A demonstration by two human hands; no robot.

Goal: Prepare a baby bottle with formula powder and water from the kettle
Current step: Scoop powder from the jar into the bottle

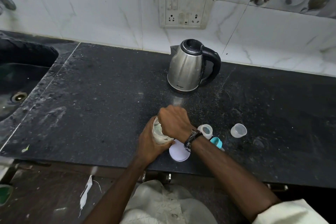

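Note:
A clear jar or bottle (159, 132) with whitish contents is gripped around its side by my left hand (150, 143). My right hand (173, 123) is closed over its mouth, hiding what the fingers hold. A white round lid (179, 152) lies flat on the counter just under my right wrist. To the right lie a small white bottle (206, 131), a teal teat ring (216, 142) and a clear cap (238, 130). The steel kettle (187, 65) with a black handle stands at the back, lid closed.
The black stone counter (100, 96) runs left to a dark sink (16, 82) with a tap (7, 2) above it. A wall socket plate (185, 9) sits above the kettle. Cabinet handles (156, 177) show below the counter's front edge.

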